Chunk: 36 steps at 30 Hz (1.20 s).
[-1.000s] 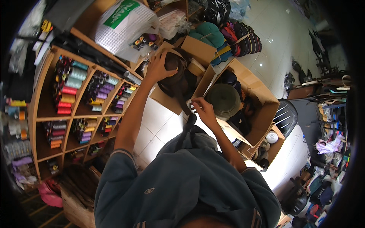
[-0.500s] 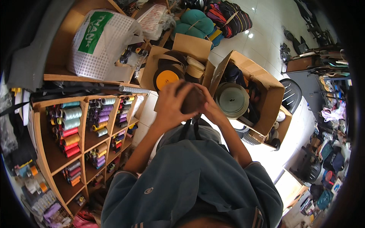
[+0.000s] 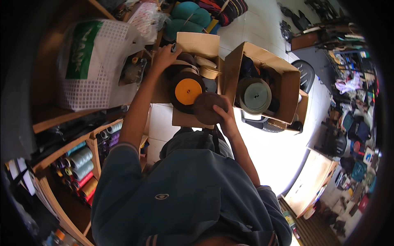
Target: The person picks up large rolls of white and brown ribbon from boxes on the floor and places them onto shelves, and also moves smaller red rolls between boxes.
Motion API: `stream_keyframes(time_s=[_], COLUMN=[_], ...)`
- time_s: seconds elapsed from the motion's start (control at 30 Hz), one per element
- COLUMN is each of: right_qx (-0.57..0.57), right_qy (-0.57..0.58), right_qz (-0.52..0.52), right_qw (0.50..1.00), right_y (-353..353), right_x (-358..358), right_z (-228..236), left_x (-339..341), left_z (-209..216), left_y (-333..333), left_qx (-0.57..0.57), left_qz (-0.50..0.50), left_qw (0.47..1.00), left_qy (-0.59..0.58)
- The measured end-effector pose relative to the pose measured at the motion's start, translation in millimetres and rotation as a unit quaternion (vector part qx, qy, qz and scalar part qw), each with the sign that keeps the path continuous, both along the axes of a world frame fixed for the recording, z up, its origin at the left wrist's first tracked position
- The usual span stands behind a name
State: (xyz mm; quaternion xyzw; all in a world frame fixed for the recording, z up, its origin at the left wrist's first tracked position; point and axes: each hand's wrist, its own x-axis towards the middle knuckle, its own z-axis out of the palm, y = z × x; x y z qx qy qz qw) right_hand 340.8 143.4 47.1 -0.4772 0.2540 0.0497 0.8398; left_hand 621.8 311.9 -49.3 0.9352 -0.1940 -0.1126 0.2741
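Note:
My right hand (image 3: 227, 119) grips a flat, round brown roll of strap (image 3: 206, 108) by its right side, thumb across its face. The roll is above the near edge of an open cardboard box (image 3: 197, 42). Inside that box lie a dark roll with an orange centre (image 3: 188, 91), a beige roll (image 3: 209, 71) and other dark rolls. My left hand (image 3: 164, 58) reaches to the far left corner of the same box, its fingers curled at a small dark grey object (image 3: 174, 47) whose kind is unclear.
On the right stands a second cardboard box (image 3: 289, 96) with a large grey-green roll (image 3: 257, 96). A white bag (image 3: 108, 57) sits on the left shelf above wooden cubbies with thread spools (image 3: 80, 159). Behind are teal bundles (image 3: 189, 17) and a black chair (image 3: 305, 76).
My left hand has let go of the brown roll and moved away to the box's far left corner. The roll stays in my right hand, now lower and face up.

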Motion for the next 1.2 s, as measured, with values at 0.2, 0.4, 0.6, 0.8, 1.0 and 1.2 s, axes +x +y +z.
stream_keyframes(time_s=[0.2,0.4,0.6,0.8,1.0,1.2], right_qx=[-0.030,-0.110,-0.147,-0.177,-0.140,-0.158], right_qy=[-0.019,-0.020,-0.021,-0.012,-0.008,-0.007], right_qz=[-0.028,-0.034,-0.040,-0.042,-0.056,-0.069], right_qw=[0.999,0.993,0.988,0.983,0.989,0.985], right_y=[38,44,45,47,48,46], right_x=[36,38,37,37,33,28], right_z=[-2,-11,-13,-8,-2,-10], left_x=[38,26,16,6,-26,-22], left_z=[-42,-54,-60,-87,-93,-64], left_y=[-14,-12,-10,-11,-3,-5], left_qx=[0.101,0.074,0.000,-0.146,-0.154,-0.088], left_qz=[-0.153,-0.095,-0.070,-0.040,0.007,-0.016], left_qw=[0.967,0.990,0.997,0.977,0.987,0.996], left_qy=[0.179,0.073,0.023,0.149,-0.043,0.011])
